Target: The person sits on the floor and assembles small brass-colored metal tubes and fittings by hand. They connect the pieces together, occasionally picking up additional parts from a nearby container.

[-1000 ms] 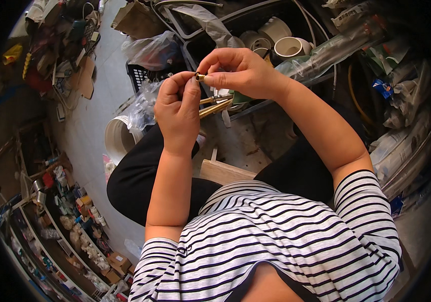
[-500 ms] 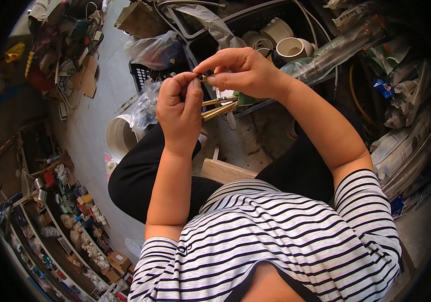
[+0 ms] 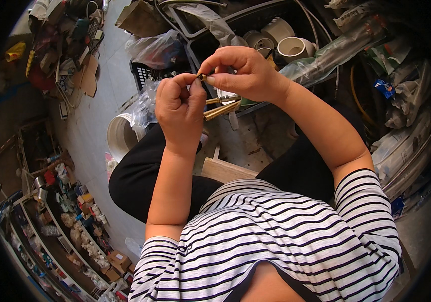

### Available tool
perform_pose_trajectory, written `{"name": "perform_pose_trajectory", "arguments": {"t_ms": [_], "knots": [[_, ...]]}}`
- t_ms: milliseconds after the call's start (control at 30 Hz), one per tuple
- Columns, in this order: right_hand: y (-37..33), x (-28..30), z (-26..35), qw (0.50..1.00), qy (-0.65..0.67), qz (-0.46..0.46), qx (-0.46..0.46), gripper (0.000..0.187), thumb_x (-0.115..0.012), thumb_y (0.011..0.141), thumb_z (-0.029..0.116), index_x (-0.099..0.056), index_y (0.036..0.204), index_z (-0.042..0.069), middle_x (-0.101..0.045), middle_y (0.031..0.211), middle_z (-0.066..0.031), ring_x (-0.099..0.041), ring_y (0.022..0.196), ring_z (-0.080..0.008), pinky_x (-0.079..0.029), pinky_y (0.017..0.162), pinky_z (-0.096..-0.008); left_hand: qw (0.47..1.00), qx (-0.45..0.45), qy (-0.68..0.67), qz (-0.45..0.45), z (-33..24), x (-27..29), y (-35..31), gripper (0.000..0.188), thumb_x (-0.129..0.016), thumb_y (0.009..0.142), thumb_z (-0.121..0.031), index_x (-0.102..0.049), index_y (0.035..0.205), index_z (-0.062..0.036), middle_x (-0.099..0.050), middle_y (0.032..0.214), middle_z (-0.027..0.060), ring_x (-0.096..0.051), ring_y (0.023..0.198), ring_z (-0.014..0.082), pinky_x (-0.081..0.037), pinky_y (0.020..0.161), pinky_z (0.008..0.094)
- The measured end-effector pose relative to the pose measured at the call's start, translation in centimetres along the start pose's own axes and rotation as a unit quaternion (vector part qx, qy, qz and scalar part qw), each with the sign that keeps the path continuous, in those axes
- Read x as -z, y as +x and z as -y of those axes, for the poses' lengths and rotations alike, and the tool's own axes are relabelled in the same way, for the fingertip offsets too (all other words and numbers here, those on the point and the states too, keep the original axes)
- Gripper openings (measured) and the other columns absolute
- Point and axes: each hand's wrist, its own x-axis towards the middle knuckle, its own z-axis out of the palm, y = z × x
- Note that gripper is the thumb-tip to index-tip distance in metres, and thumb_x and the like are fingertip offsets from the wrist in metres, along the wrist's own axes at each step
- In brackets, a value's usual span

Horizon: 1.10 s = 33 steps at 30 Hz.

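Above my lap, my two hands meet at the fingertips around a small brass-coloured fitting (image 3: 203,78). The thumb and index finger of my right hand (image 3: 245,73) pinch it. Closed fingers of my left hand (image 3: 180,105) come up to its dark end; the exact contact is too small to make out. Brass-coloured rods (image 3: 221,110) stick out to the right from behind my left hand, which appears to hold them in its curled fingers. The upper one carries a silvery end piece. Their left ends are hidden by that hand.
A black crate (image 3: 190,35) ahead holds white pipe fittings (image 3: 292,48). Bagged long parts (image 3: 326,55) lie across its right side. A white bucket (image 3: 122,136) stands by my left knee, near clear plastic bags (image 3: 147,103). Shelves of small goods (image 3: 69,221) line the left.
Both hands have shifted very slightly, and the brass-coloured rods have moved a little to the right with my left hand. The small fitting stays pinched at the fingertips.
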Motion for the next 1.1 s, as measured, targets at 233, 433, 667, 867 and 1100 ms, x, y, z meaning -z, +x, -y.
{"name": "perform_pose_trajectory", "arguments": {"t_ms": [233, 433, 667, 867, 1100], "knots": [[0.0, -0.9, -0.2, 0.994, -0.077, -0.056, 0.058, 0.015, -0.062, 0.078, 0.008, -0.064, 0.091, 0.002, -0.057, 0.077, -0.0018, -0.052, 0.064, -0.0057, -0.045, 0.057, -0.0199, 0.999, 0.003, 0.032, -0.022, 0.1, -0.3, -0.2, 0.008, -0.062, 0.073, -0.002, -0.057, 0.078, -0.0034, -0.044, 0.068, 0.0026, -0.040, 0.057, 0.0133, -0.035, 0.052, 0.0259], [0.2, -1.6, -0.1, 0.981, -0.146, -0.105, 0.074, 0.014, -0.061, 0.075, 0.008, -0.065, 0.088, 0.002, -0.058, 0.076, -0.0047, -0.054, 0.060, -0.0079, -0.045, 0.055, -0.0208, 0.994, -0.032, 0.100, -0.013, 0.1, -0.2, 0.1, 0.008, -0.060, 0.074, -0.004, -0.053, 0.078, -0.0034, -0.045, 0.070, 0.0061, -0.043, 0.060, 0.0195, -0.038, 0.055, 0.0297], [0.4, -2.0, -0.7, 0.971, -0.187, -0.131, 0.076, 0.015, -0.062, 0.075, 0.010, -0.064, 0.088, 0.002, -0.059, 0.077, -0.0065, -0.056, 0.061, -0.0108, -0.046, 0.057, -0.0243, 0.986, -0.059, 0.156, 0.011, 0.1, 0.0, 0.7, 0.009, -0.060, 0.074, -0.006, -0.052, 0.078, -0.0035, -0.048, 0.071, 0.0095, -0.047, 0.065, 0.0255, -0.040, 0.058, 0.0341], [0.2, -1.6, -0.7, 0.976, -0.158, -0.135, 0.061, 0.015, -0.062, 0.077, 0.010, -0.064, 0.089, 0.002, -0.060, 0.079, -0.0080, -0.057, 0.064, -0.0122, -0.047, 0.060, -0.0247, 0.977, -0.122, 0.167, 0.048, -0.6, -0.2, 1.8, 0.011, -0.062, 0.073, -0.004, -0.053, 0.079, -0.0044, -0.049, 0.070, 0.0075, -0.048, 0.062, 0.0234, -0.041, 0.055, 0.0333], [0.6, -1.2, -1.2, 0.987, -0.086, -0.128, 0.044, 0.013, -0.059, 0.082, 0.005, -0.062, 0.094, 0.001, -0.057, 0.081, -0.0019, -0.052, 0.070, -0.0066, -0.043, 0.063, -0.0197, 0.948, -0.227, 0.222, 0.000, 1.3, -0.6, 1.5, 0.019, -0.067, 0.067, 0.002, -0.055, 0.079, -0.0066, -0.052, 0.069, 0.0054, -0.049, 0.057, 0.0203, -0.042, 0.050, 0.0301]]}}
